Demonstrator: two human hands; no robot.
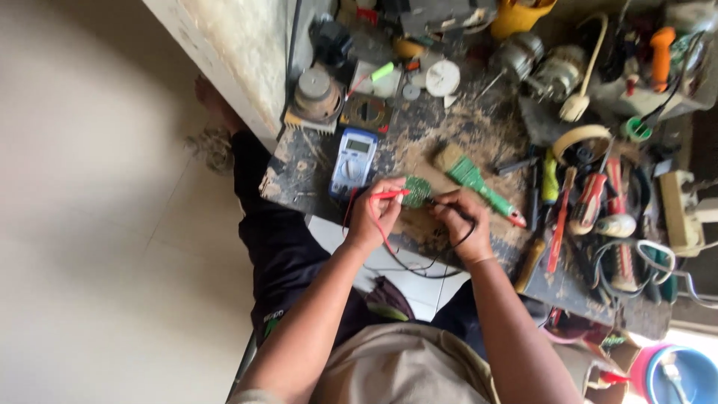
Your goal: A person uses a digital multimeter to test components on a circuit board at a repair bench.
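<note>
Left hand (374,213) pinched a thin red probe (390,194); right hand (460,224) gripped a black probe (449,206). Both tips met a small round green circuit board (416,191), flat on the gritty workbench (449,135), just right of the blue multimeter (353,161).

From my remote view, both arms are bare from the elbow down, with no watch, glove or ring that I can make out on the left hand (374,213) or the right hand (462,224). A beige shirt (404,366) covers the chest. Dark trousers (280,254) carry what seems a small green mark near the hem.
</note>
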